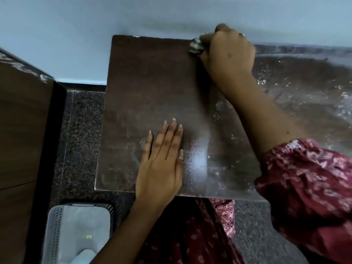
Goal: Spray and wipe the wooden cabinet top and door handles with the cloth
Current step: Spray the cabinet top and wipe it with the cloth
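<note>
both hands on cabinet top [152, 88]: right hand [228, 52] grips cloth [195, 47], left hand [162, 161] flat.

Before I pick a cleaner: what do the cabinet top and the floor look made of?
Cabinet top: looks like dark brown wood or wood-look laminate, smooth and semi-gloss, with faint grain and glare on the wet patch. Floor: seems polished speckled stone, perhaps granite, in tiles with a visible joint.

Dark wooden cabinet top [152, 88], wet-speckled and streaked (mostly rightward); bunched pale cloth [195, 46] at its far edge.
</note>
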Action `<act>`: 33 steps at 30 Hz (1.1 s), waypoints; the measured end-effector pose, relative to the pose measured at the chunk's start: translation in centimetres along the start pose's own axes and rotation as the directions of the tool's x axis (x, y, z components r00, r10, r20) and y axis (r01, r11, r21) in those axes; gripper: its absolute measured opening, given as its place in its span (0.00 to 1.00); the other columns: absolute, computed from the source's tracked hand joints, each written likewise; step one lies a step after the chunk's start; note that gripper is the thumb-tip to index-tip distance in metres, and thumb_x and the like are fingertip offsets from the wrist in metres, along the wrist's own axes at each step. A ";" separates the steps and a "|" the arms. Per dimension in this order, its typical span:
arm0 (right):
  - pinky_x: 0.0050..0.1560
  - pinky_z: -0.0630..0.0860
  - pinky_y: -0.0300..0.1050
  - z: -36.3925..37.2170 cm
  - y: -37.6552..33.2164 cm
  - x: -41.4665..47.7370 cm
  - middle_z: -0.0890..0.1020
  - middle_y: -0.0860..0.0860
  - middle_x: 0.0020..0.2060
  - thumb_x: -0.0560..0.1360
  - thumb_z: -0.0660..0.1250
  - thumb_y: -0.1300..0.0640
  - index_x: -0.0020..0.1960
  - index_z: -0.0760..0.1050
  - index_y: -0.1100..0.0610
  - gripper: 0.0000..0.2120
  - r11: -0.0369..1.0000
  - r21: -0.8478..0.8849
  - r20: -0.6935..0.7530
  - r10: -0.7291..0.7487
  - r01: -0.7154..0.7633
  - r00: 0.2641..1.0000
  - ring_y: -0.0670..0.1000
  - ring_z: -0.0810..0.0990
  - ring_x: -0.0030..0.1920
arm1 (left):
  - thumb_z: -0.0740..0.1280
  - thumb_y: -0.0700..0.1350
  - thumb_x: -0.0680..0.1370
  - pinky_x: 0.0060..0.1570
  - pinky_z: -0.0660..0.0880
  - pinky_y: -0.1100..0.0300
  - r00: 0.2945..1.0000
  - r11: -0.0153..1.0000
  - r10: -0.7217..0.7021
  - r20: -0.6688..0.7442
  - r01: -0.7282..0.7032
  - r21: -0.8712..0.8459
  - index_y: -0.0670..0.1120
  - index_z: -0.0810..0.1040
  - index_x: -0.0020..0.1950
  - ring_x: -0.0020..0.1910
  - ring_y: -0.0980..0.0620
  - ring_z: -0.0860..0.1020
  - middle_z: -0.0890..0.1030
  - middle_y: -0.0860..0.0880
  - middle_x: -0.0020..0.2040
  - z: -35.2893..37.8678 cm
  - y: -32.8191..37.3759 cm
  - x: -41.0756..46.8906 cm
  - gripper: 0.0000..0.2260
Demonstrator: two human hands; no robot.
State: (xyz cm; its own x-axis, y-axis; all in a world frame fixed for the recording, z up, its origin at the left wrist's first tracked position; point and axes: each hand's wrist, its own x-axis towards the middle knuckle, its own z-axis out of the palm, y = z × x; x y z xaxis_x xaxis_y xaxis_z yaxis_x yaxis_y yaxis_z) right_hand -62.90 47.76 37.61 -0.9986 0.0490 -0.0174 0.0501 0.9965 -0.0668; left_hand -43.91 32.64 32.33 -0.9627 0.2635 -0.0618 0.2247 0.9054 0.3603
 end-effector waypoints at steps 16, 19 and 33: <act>0.33 0.73 0.46 -0.5 -1.7 -17.1 0.80 0.53 0.50 0.72 0.67 0.57 0.61 0.76 0.52 0.17 0.999 -0.022 0.117 0.034 -0.032 0.993 0.59 0.79 0.43 | 0.50 0.46 0.81 0.75 0.49 0.49 0.998 0.999 0.046 -0.044 -0.046 0.014 0.41 0.60 0.76 0.77 0.49 0.55 0.60 0.45 0.77 0.0 -0.1 -0.2 0.23; 0.25 0.72 0.43 -0.4 -2.3 -21.4 0.82 0.53 0.41 0.61 0.76 0.58 0.53 0.82 0.55 0.20 0.997 0.019 0.102 0.067 -0.070 0.992 0.58 0.78 0.31 | 0.49 0.48 0.81 0.75 0.50 0.49 0.998 0.999 0.043 -0.045 -0.042 0.020 0.42 0.57 0.77 0.77 0.50 0.53 0.58 0.46 0.78 0.1 -0.1 -0.3 0.24; 0.27 0.74 0.44 -0.4 0.9 -28.5 0.83 0.47 0.48 0.67 0.70 0.55 0.55 0.81 0.48 0.16 0.997 0.060 0.176 0.045 -0.057 0.983 0.55 0.78 0.36 | 0.48 0.46 0.80 0.74 0.50 0.50 0.994 0.999 0.017 -0.112 -0.021 -0.035 0.41 0.59 0.76 0.77 0.48 0.55 0.60 0.45 0.77 1.7 3.4 0.4 0.24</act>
State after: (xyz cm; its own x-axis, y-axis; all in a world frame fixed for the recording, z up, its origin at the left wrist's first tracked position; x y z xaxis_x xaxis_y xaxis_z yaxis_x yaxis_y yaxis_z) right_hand -34.40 47.26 38.46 -0.9773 0.0816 -0.1955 0.1073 0.9863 -0.1249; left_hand -43.31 36.41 31.95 -0.9695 0.2403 0.0489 0.2398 0.8874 0.3938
